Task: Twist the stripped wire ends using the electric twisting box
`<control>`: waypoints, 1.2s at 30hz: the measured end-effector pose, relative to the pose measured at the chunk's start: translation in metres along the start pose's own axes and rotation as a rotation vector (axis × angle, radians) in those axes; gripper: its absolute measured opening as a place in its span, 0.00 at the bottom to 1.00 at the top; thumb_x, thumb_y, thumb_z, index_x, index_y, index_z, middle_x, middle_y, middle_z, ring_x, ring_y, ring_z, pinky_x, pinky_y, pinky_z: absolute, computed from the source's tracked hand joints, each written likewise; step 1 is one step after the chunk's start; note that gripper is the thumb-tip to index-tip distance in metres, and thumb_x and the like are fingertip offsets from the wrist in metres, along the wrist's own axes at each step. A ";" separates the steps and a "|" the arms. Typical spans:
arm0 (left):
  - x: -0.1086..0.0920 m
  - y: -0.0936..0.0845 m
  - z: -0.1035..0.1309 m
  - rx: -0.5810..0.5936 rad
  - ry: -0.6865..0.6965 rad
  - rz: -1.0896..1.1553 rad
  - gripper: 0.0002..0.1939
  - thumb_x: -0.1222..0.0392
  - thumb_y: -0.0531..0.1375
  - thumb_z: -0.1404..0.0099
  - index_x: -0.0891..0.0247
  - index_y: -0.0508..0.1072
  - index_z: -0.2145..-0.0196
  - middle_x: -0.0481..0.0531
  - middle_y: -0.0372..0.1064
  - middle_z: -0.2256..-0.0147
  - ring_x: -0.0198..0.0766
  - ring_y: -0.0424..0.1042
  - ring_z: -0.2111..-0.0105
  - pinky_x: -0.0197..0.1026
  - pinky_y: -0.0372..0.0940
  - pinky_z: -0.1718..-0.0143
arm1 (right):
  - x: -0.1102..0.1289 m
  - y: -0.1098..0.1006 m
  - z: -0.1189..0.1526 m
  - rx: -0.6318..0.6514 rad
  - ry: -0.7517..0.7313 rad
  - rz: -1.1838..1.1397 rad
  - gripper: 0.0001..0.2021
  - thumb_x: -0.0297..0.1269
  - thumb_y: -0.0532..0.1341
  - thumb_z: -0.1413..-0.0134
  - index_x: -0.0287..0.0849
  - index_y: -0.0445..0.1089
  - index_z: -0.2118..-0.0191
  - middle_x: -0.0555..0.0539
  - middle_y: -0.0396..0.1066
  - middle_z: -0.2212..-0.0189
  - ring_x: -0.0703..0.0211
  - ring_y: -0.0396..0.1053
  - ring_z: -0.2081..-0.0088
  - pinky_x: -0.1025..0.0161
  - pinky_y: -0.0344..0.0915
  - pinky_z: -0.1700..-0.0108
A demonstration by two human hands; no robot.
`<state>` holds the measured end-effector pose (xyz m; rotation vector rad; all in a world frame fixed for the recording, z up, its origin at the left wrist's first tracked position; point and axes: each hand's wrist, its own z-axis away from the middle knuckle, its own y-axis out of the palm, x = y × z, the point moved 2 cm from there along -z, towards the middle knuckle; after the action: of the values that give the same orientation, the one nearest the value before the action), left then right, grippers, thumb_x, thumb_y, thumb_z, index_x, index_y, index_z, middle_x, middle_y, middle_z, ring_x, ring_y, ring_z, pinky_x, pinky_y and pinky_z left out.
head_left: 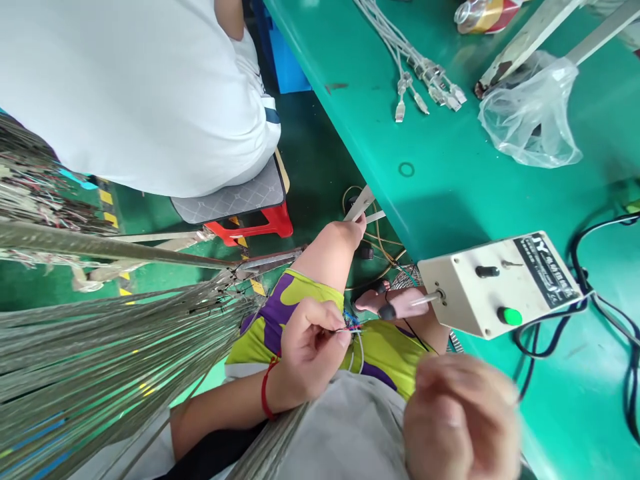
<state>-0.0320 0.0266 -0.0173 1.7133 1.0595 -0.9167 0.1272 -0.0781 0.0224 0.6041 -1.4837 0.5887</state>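
Note:
My left hand (313,347), with a red string round its wrist, pinches the end of a thin cable over my lap. Fine coloured wires (354,327) stick out past the thumb and fingertip, and a white cable (361,353) hangs just below them. My right hand (463,417) is raised at the lower right, blurred, with its fingers curled; whether anything is between them cannot be made out. Beyond it, at the table edge, stands a beige control box (500,283) with a green button, a black knob and a metal shaft.
On the green table (360,80) lie USB cables (430,80), a plastic bag (535,113), a bottle (485,15) and black cords (630,320). A person in white (150,93) sits on a red stool (270,223). Long grey cables (125,347) hang at the left.

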 end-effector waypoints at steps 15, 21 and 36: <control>-0.012 0.009 0.008 0.225 0.133 -0.130 0.09 0.69 0.64 0.23 0.56 0.73 0.51 0.43 0.70 0.71 0.32 0.65 0.78 0.36 0.62 0.74 | -0.015 0.045 0.013 0.338 0.455 -0.468 0.08 0.43 0.79 0.35 0.50 0.85 0.63 0.51 0.74 0.70 0.58 0.64 0.70 0.63 0.66 0.64; -0.013 0.011 0.005 0.284 0.158 -0.149 0.13 0.71 0.64 0.26 0.56 0.72 0.49 0.42 0.73 0.71 0.32 0.64 0.80 0.36 0.63 0.74 | -0.012 0.044 0.010 0.354 0.411 -0.476 0.07 0.43 0.77 0.31 0.51 0.84 0.61 0.51 0.72 0.70 0.58 0.64 0.69 0.63 0.67 0.65; -0.012 0.015 0.001 0.270 0.146 -0.120 0.15 0.75 0.65 0.29 0.57 0.72 0.52 0.42 0.72 0.72 0.31 0.66 0.79 0.34 0.62 0.75 | -0.016 0.048 0.002 0.366 0.492 -0.506 0.08 0.43 0.78 0.35 0.49 0.84 0.63 0.52 0.73 0.72 0.60 0.62 0.73 0.64 0.65 0.68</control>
<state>-0.0227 0.0188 -0.0025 1.9810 1.1875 -1.0624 0.0926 -0.0445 0.0071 0.9992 -0.7224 0.5580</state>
